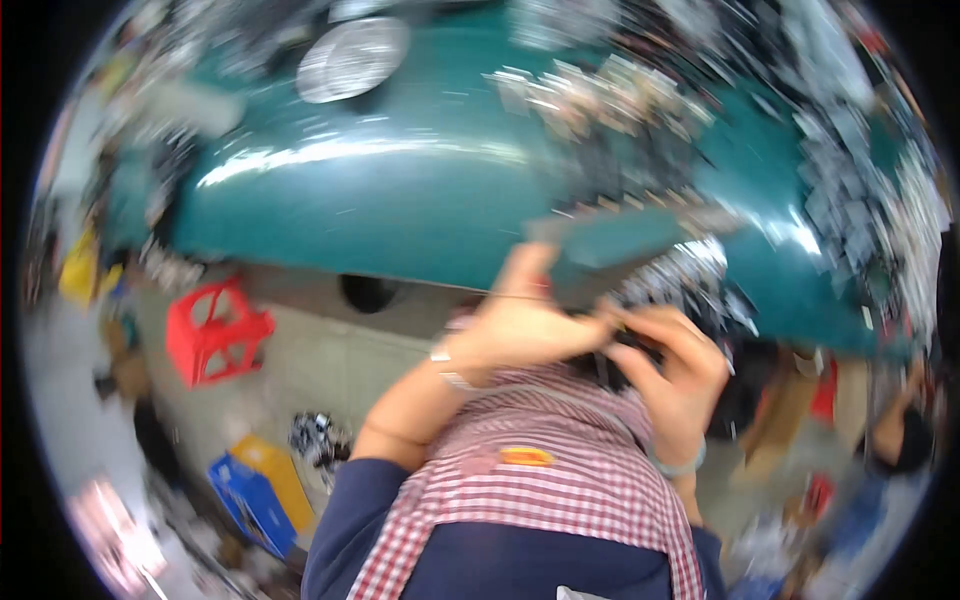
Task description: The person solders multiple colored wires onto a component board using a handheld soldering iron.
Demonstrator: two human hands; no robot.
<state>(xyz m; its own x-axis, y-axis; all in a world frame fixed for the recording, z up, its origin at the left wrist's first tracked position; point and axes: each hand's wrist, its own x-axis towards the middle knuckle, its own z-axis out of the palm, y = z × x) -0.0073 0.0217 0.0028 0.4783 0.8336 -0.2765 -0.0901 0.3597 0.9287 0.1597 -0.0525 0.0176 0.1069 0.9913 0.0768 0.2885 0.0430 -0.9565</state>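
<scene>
My left hand (525,320) and my right hand (680,370) meet in front of my apron, by the near edge of the green table (400,220). On the left hand, a finger points up toward the table and the thumb reaches across to the right fingertips; motion smears the rest. The right thumb and fingers are pinched together around something small and dark, too blurred to name. Just beyond the right hand lies a pile of small shiny silver and dark pieces (680,275). Farther back stands a cluster of pale-topped dark pieces (620,120), also blurred.
A round silvery dish (353,60) sits at the far left of the table. Grey packets (840,200) line its right side. On the floor to the left are a red plastic stool (215,330) and a blue and yellow box (260,495). Another person's arm (890,430) shows at far right.
</scene>
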